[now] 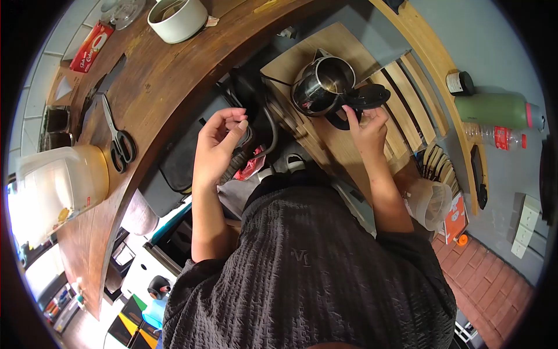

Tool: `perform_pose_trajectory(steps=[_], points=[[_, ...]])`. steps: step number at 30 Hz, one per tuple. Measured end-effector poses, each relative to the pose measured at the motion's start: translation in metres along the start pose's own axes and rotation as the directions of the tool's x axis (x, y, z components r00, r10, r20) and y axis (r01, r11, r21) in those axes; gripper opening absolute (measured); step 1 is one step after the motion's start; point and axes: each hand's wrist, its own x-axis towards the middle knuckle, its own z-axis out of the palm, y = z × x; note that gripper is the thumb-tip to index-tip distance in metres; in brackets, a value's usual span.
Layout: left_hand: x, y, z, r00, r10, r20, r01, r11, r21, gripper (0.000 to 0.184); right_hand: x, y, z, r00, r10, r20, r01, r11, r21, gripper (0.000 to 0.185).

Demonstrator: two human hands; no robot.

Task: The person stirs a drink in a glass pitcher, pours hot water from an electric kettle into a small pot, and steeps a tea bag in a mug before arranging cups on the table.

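- one kettle (311, 96), dark and shiny, stands at one o'clock on a light wooden surface (331, 41), its mouth uncovered and a brownish tint showing inside.
- its black lid (372, 97) is open, lying toward four o'clock from the mouth.
- the right hand (368, 129), at two o'clock, has its fingertips right at the lid and the black handle (336, 120); thumb and fingers are bent, but i cannot tell whether they grip either part.
- the left hand (216, 145), at ten o'clock, is raised and well apart from the kettle, fingers curled, just a narrow gap to the thumb, nothing seen in it.
- on the brown counter (165, 70), black-handled scissors (121, 148) lie between nine and ten o'clock, a white pot (180, 29) sits at eleven, a red box (92, 47) at ten, and a clear plastic container (70, 183) at nine.
- on the far side, a dark jar (459, 84) is at two o'clock, with a green bottle (491, 110) just beyond it and a clear bottle (485, 135) near three.
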Motion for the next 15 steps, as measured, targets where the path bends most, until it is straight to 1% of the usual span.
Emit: perform_pose_trajectory(steps=[3,7,9,10,11,14,15], points=[[0.004,0.002,0.002,0.999,0.029,0.029,-0.030,0.999,0.016,0.023,-0.006,-0.002,-0.002,0.999,-0.033,0.004,0.033,0.997,-0.063,0.059],[0.004,0.015,0.010,0.998,0.041,0.053,-0.043,0.998,0.049,0.023,-0.013,-0.019,-0.007,1.000,-0.019,0.009,0.019,0.998,-0.057,0.057],[0.003,0.024,0.017,0.999,0.001,0.035,-0.003,0.999,0.048,0.022,-0.014,-0.025,-0.011,0.999,0.012,-0.032,-0.011,0.999,0.031,0.053],[0.003,0.026,0.021,0.999,0.009,0.037,-0.011,0.999,0.053,0.022,-0.021,-0.022,-0.010,0.999,0.045,-0.017,-0.043,0.996,0.072,0.055],[0.003,0.026,0.024,0.999,0.010,0.038,-0.012,0.998,0.057,0.023,-0.023,-0.022,-0.012,0.999,0.044,-0.024,-0.042,0.996,0.077,0.055],[0.000,0.025,0.035,0.999,0.014,0.033,-0.016,0.998,0.063,0.023,-0.030,-0.019,-0.018,0.998,0.009,0.064,-0.016,0.994,0.108,0.067],[-0.002,0.024,0.038,0.999,0.013,0.032,-0.015,0.998,0.059,0.023,-0.032,-0.018,-0.022,0.998,0.008,0.067,-0.016,0.993,0.116,0.067]])
